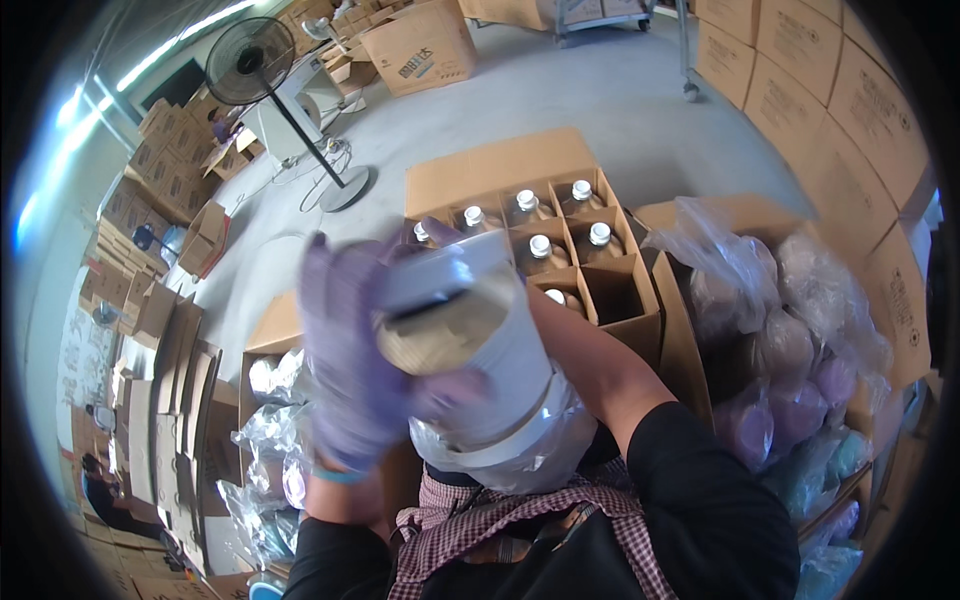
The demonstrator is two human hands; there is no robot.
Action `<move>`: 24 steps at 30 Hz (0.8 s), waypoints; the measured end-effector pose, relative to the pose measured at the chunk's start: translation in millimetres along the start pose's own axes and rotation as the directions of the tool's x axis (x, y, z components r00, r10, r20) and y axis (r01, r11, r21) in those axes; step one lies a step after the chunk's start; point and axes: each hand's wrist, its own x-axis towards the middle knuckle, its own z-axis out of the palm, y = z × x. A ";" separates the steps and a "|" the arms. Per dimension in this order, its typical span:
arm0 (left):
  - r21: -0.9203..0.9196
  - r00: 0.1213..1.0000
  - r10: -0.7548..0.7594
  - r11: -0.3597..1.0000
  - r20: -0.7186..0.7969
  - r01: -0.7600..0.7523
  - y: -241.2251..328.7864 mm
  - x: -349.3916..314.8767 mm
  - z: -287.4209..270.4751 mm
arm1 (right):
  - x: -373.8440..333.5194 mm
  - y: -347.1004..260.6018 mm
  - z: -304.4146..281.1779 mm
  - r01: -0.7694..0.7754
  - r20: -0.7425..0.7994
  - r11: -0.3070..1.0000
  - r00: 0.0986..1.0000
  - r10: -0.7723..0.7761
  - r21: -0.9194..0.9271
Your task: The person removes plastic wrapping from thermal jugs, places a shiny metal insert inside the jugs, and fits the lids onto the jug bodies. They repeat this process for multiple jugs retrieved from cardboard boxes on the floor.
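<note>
A white tub-like container (505,375) with a tan inside and clear plastic about its lower part is in front of my body. My left hand (350,350), in a purple glove, is at its left rim, smeared by motion; its grip does not show clearly. Over the tub's top lies a pale grey, shiny piece (450,272), also blurred. My right forearm (590,365) reaches behind the tub; only a bit of purple, probably my right glove (445,230), shows past the grey piece. Just beyond, a divided carton (500,160) holds several clear bottles (545,252) with white caps.
Plastic-wrapped pink, purple and teal items (785,345) fill a carton at right; a similar carton's bagged items (275,380) are at left. A standing fan (250,62) is at far left. Cartons (800,90) are stacked along the right. Two people are at the far left.
</note>
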 end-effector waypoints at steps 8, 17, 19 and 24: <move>-0.910 0.779 -0.621 0.368 -0.086 0.192 -110.9 -35.0 -4.6 | -78.3 81.4 -66.5 -0.410 -0.313 0.198 0.866 0.389 -0.890; -0.947 0.949 -0.281 -0.318 0.145 0.050 -72.1 -13.1 38.0 | -86.5 61.1 -105.8 -0.121 -0.139 -0.070 0.891 0.433 -0.990; -0.942 0.924 -0.369 -0.335 0.099 -0.033 -87.2 -24.1 38.9 | -55.1 -27.2 -96.3 -0.164 -0.138 0.084 0.958 0.252 -0.983; -0.894 0.826 -0.562 -0.392 0.044 -0.219 -120.9 -49.2 82.1 | -18.7 -245.9 -13.1 -0.076 -0.110 0.091 0.881 -0.460 -0.993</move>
